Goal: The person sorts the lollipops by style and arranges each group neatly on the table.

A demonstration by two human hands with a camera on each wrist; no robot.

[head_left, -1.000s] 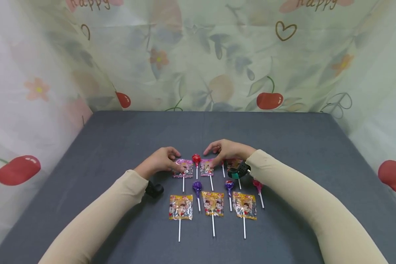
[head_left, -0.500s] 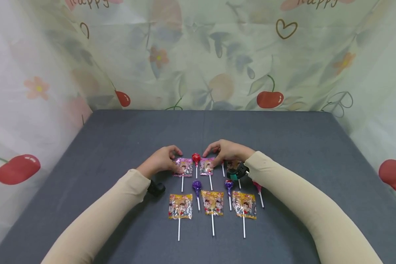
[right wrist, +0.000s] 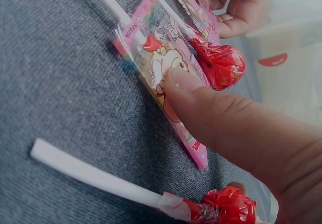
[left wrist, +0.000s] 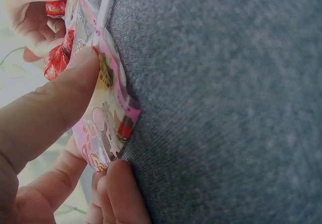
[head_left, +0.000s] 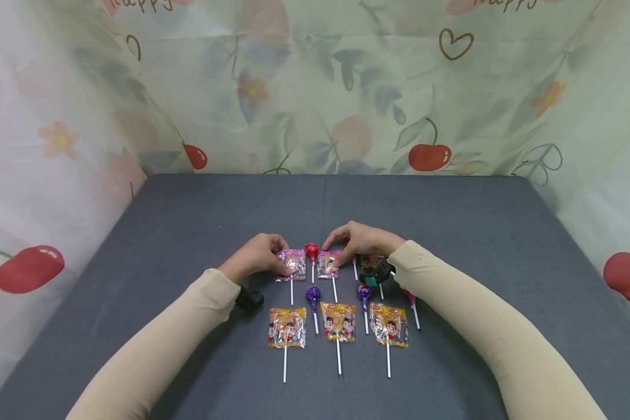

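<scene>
Head view, fingers (head_left: 338, 233) on pink-wrapped lollipops (head_left: 296, 262)

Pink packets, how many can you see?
2: one pink packet at the left hand, the other pink packet at the right hand. Another packet, partly hidden behind the wristband, may be pink; its colour is unclear.

Through the head camera I look across a dark gray fabric-covered table (head_left: 241, 210), backed by a creased, pale curtain (head_left: 304, 64) printed with red cherries (head_left: 429, 157), orange flowers (head_left: 252, 90) and a brown heart outline (head_left: 455, 56), whiter patterned side panels (head_left: 31, 204) flanking it in soft light
</scene>
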